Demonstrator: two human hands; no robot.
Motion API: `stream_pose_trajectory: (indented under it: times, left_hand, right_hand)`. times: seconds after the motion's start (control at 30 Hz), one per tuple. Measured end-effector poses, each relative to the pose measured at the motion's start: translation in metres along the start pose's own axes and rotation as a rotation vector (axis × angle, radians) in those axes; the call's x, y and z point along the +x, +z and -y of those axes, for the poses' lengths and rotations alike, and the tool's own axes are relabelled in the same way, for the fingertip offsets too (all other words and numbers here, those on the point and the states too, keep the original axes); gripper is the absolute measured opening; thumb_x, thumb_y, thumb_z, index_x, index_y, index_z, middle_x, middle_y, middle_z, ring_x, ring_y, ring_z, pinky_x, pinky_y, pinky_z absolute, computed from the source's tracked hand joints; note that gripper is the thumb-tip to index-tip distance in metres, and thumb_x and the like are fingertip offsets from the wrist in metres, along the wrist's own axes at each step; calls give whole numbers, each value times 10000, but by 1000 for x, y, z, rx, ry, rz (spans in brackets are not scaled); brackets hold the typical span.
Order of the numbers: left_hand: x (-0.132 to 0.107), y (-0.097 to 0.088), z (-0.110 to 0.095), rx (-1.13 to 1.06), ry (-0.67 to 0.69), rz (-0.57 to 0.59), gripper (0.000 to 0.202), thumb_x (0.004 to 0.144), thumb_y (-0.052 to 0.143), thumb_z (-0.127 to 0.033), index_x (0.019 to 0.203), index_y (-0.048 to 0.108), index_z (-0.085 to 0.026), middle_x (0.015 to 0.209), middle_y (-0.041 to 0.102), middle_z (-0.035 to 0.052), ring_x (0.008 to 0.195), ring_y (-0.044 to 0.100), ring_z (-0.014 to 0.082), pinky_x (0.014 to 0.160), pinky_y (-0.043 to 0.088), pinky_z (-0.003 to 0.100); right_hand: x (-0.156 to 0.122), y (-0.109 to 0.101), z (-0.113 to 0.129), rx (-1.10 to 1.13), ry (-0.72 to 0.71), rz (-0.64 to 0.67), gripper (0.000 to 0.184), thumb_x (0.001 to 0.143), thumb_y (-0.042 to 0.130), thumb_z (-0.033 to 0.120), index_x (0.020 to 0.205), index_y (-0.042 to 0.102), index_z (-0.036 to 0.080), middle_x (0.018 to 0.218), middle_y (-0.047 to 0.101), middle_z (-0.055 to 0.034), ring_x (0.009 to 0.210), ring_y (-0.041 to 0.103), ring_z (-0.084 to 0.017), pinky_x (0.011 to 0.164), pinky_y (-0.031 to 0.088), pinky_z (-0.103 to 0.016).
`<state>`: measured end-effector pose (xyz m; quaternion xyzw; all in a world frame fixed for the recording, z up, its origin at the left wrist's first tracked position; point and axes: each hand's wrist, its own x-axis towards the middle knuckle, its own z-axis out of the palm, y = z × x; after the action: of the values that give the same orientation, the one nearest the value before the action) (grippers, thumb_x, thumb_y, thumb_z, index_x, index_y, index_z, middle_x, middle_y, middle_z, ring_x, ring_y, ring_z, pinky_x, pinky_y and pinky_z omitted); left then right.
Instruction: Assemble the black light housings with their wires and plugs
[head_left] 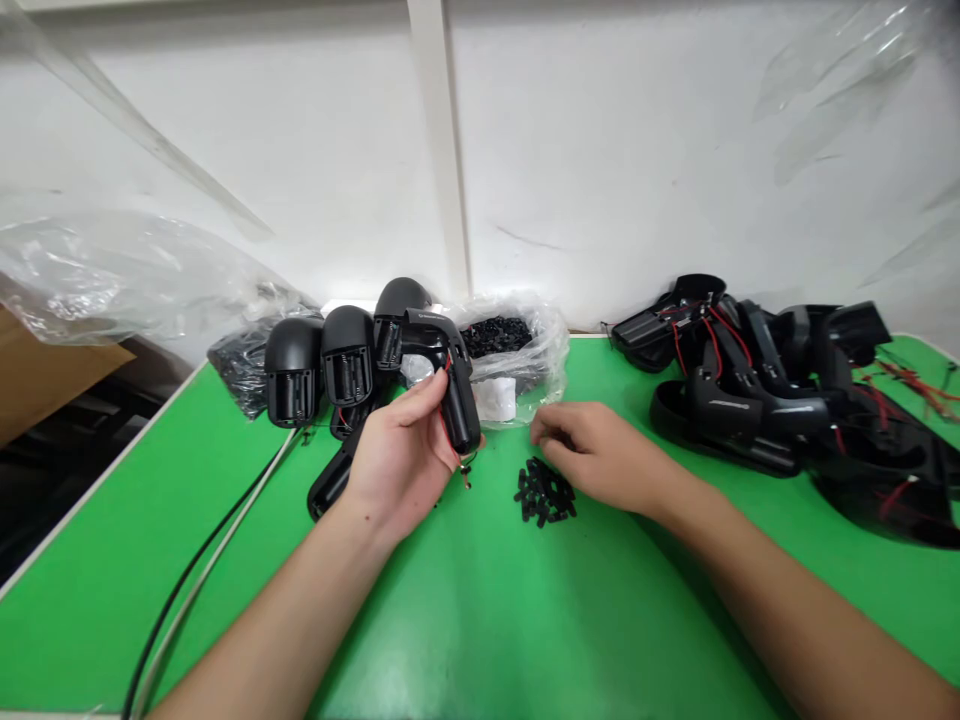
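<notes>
My left hand [409, 450] is closed around a black plastic housing [459, 405] with a rounded handle. Red wires [448, 425] run along it, and their ends dangle below the fingers. To the right, my right hand [589, 450] has its fingers curled down at the upper edge of a small pile of black plastic pieces [541, 495] on the green table. Whatever its fingertips hold, if anything, is hidden. Just behind the left hand stand several black domed housings [349, 350] with open slotted compartments facing me.
A clear plastic bag [551, 345] full of small black pieces lies against the white wall. At right is a heap of black housings [739, 410] with red wires. Cables [217, 560] cross the green table [480, 620] at left, beside a cardboard box [52, 375] and plastic wrap [135, 270].
</notes>
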<state>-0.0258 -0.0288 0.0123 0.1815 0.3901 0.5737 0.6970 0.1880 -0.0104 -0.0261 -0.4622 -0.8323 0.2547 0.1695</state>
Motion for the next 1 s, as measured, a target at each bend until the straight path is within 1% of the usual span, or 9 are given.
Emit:
stream_pose_trajectory:
  times: [0.07,0.13,0.23,0.33,0.43,0.53,0.73,0.8,1.0]
  left_hand:
    - [1,-1,0,4,0,9,301,1004,581,-218,1232,710,-69,827,619,86,607,567,148,511,515,279]
    - [2,-2,0,8,-6,25,320,1004,586,-252,1231,715,-67,816,607,85,602,554,149,497,501,280]
    - [2,-4,-1,15,-12,48,354,1012,585,-324,1209,727,-68,793,590,81,588,535,142,500,502,280]
    - [0,-3,-1,34,-10,45,366,1006,598,-360,1189,739,-76,775,586,75,587,550,149,508,518,287]
    - [0,-3,1,61,-6,31,360,990,616,-345,1182,746,-70,775,598,81,608,579,163,508,531,292]
    - [1,-3,3,88,7,26,320,957,661,-319,1139,753,-71,773,615,81,618,593,166,505,534,283]
    - [4,-6,9,127,-8,55,238,959,670,-290,1063,752,-92,724,608,57,539,534,129,471,498,241]
    - [4,-7,11,129,-18,57,216,922,726,-277,1042,744,-98,740,606,45,536,522,116,451,479,226]
    - [6,-11,14,95,-6,87,264,799,860,-247,974,736,-93,809,628,33,582,551,100,427,467,203]
  right_hand:
    - [-1,-6,-3,50,25,28,151,809,543,77,901,636,152,744,585,0,689,493,-141,658,330,-287]
    - [-4,-11,-6,75,11,70,289,752,566,44,1002,673,141,773,581,3,670,486,-131,624,333,-272]
    - [-8,-14,-10,97,-70,137,468,753,581,14,1188,695,144,876,604,-10,698,514,-124,628,378,-250]
    - [-8,-11,-12,71,-97,130,463,786,578,-6,1200,721,147,849,610,-17,701,532,-131,630,408,-245]
    - [-4,-7,-15,51,-130,80,376,823,579,-16,1124,742,138,816,616,-22,698,536,-134,631,412,-245]
    - [-1,-4,-17,49,-182,15,287,893,587,16,1098,751,133,853,630,-42,764,571,-146,690,440,-259]
    - [1,1,-13,236,-255,-207,286,962,615,86,1195,763,162,956,651,-55,849,623,-141,772,504,-278]
    - [2,5,-9,301,-296,-280,276,974,620,101,1207,755,166,975,655,-54,865,631,-138,790,523,-281]
    - [1,13,-1,283,-371,-353,277,980,598,70,1194,740,174,1055,729,-65,949,688,-161,827,543,-303]
